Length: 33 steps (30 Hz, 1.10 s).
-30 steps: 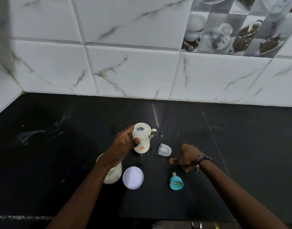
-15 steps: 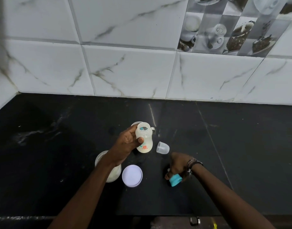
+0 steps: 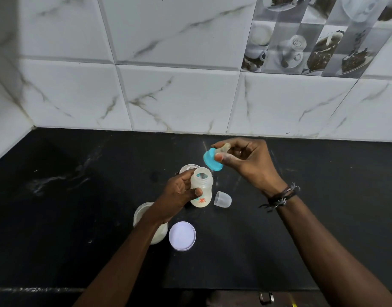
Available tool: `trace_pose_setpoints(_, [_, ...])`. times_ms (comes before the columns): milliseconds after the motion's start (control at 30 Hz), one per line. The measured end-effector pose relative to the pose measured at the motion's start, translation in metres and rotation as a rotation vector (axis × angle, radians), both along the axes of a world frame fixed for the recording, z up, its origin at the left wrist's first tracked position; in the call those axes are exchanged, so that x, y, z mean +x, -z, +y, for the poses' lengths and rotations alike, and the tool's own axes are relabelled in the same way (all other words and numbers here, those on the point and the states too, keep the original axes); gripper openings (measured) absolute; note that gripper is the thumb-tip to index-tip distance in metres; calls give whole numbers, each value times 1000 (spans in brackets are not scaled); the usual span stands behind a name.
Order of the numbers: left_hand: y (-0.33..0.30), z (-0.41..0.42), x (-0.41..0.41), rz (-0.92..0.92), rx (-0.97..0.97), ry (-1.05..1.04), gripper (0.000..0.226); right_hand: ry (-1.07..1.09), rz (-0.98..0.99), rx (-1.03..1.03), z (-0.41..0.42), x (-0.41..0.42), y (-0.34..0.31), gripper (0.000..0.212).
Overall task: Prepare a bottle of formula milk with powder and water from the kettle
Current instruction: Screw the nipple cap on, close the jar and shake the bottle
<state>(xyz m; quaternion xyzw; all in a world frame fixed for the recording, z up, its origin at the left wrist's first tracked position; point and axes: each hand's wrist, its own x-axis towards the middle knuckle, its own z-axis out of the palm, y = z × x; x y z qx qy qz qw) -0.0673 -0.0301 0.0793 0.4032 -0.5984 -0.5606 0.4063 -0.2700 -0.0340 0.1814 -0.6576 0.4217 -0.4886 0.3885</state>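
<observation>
While uncapped, bottle (image 3: 201, 189) translucent, holds milky liquid.

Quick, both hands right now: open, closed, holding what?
Left hand: closed, holding the open baby bottle.
Right hand: closed, pinching the teal teat ring above the bottle.

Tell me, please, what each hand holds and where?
Left hand grips the bottle round its body; right hand pinches the teal teat ring at the teat.

The left hand (image 3: 179, 193) is curling its fingers around something, forearm angling up from below. The right hand (image 3: 246, 160) is pinching, raised higher, wrist bent.
</observation>
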Motion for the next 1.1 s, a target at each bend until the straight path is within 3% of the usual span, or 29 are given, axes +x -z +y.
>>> trace_pose_setpoints(100, [-8,4,0,11,24,2,75,-62,54,-50,1,12,4,23])
trace_pose_setpoints(400, [-13,10,-5,-6,15,-41,45,-152,211,16,3,14,12,28])
trace_pose_setpoints(633, [-9,11,-7,-65,-16,-76,44,-300,373,75,5,1,9,52])
trace_pose_setpoints(900, [-6,17,-10,-120,-71,-107,52,-35,494,-93,19,8,18,78])
trace_pose_setpoints(1033, [-1,19,-12,-142,-68,-105,58,89,803,-180,22,14,11,102])
trace_pose_setpoints(1100, [-2,19,-13,-134,-67,-106,58,61,874,-101,21,13,8,113])
